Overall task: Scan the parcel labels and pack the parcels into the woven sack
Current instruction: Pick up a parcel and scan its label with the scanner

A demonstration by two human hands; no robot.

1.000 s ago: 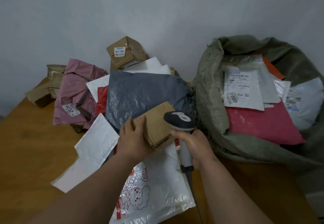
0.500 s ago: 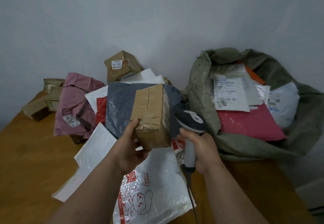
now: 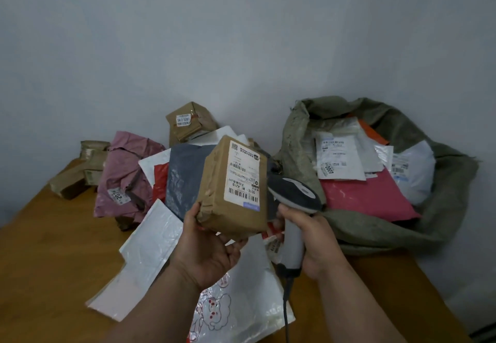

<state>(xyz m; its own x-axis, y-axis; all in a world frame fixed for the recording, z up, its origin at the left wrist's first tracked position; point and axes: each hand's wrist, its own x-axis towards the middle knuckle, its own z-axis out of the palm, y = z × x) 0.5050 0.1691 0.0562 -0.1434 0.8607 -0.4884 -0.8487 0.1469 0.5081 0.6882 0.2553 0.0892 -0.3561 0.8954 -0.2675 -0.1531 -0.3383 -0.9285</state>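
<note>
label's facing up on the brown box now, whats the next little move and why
Probably swing the grey handheld scanner in the right hand to aim at the white label. The left hand holds the brown taped cardboard box label-up, but the scanner's head sits beside it, not over it.

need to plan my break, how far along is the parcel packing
Done: several mailers already lie in the woven sack. In hand: left hand holds a brown box label-up beside the scanner in the right hand. Left: the pile on the table.
</note>
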